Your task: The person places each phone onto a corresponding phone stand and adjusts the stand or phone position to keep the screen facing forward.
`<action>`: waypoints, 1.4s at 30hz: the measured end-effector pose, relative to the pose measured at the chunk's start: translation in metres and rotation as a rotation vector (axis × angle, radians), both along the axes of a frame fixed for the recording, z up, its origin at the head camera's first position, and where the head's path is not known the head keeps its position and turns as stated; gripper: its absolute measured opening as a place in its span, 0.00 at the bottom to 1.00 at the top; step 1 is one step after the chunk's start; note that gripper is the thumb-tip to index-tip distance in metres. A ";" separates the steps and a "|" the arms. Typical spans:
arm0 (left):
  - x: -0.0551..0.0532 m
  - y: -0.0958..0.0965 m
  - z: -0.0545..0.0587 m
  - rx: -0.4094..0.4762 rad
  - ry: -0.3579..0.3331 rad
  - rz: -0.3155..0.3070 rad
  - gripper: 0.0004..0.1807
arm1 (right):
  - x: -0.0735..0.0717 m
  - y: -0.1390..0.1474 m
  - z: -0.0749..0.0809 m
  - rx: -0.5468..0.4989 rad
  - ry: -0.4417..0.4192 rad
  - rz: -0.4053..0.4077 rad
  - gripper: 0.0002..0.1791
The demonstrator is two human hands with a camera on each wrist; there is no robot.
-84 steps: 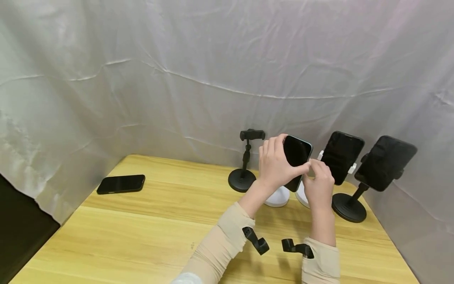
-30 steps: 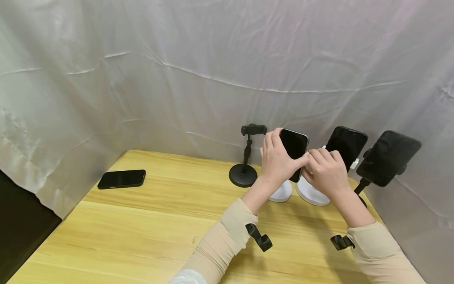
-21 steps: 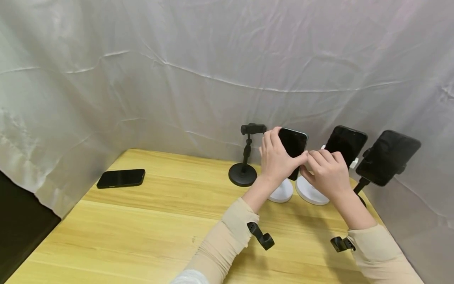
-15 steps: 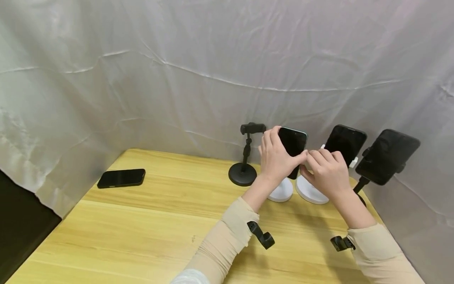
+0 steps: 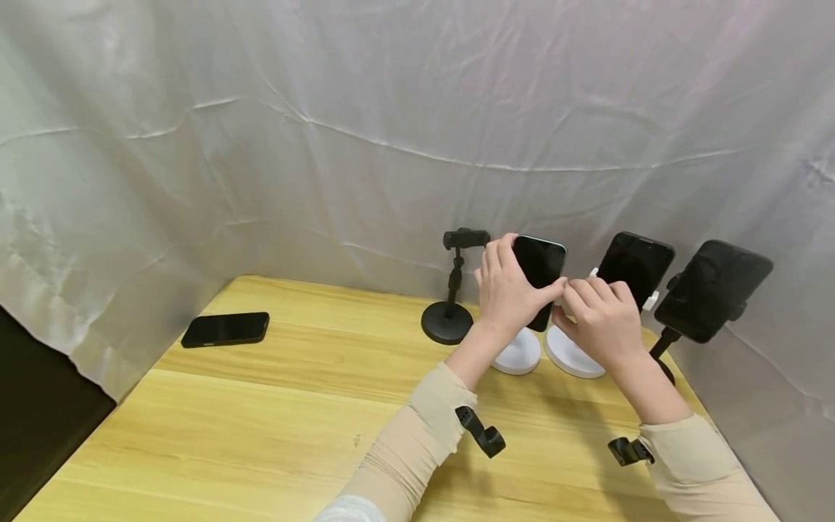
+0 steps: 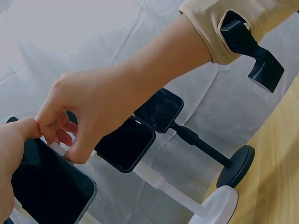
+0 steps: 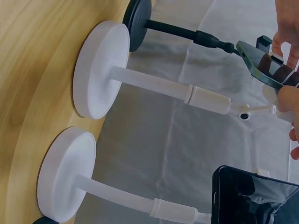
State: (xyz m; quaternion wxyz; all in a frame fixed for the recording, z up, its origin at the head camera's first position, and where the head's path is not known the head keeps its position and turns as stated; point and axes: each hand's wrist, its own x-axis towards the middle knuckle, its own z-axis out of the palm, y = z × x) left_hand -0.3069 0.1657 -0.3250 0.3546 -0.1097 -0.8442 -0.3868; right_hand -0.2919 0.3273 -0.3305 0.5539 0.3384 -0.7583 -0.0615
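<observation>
In the head view my left hand [image 5: 507,288] holds a black-screened smartphone [image 5: 540,262] by its left edge, thumb stretched across to the right edge. The phone sits at the head of a white phone stand [image 7: 149,84], whose round base [image 5: 517,353] rests on the table. My right hand [image 5: 601,319] is at the phone's right edge, fingers curled. In the left wrist view its thumb and fingers pinch the stand's white clamp [image 6: 59,149] there. The phone's lower part is partly behind my left thumb and hand.
To the right, a second white stand [image 5: 575,354] carries a phone [image 5: 636,264], and a black stand [image 5: 667,339] carries another phone [image 5: 714,290]. On the left, a black stand [image 5: 446,322] has no phone in its holder. One phone [image 5: 225,330] lies flat on the wooden table [image 5: 261,435]. A grey curtain hangs behind.
Since the oldest frame my right forearm has swung out to the right and its hand has turned at the phone's right edge. Over the last second both hands have stayed nearly still.
</observation>
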 end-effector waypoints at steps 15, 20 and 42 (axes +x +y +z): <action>0.000 0.001 0.005 -0.033 0.000 0.013 0.52 | -0.001 0.001 0.001 -0.021 0.017 -0.003 0.13; -0.001 0.002 0.005 -0.039 0.006 0.019 0.52 | -0.001 0.001 0.001 0.003 0.010 -0.013 0.14; -0.003 0.009 -0.004 -0.083 0.042 0.089 0.53 | 0.006 0.004 -0.008 -0.030 -0.034 -0.029 0.12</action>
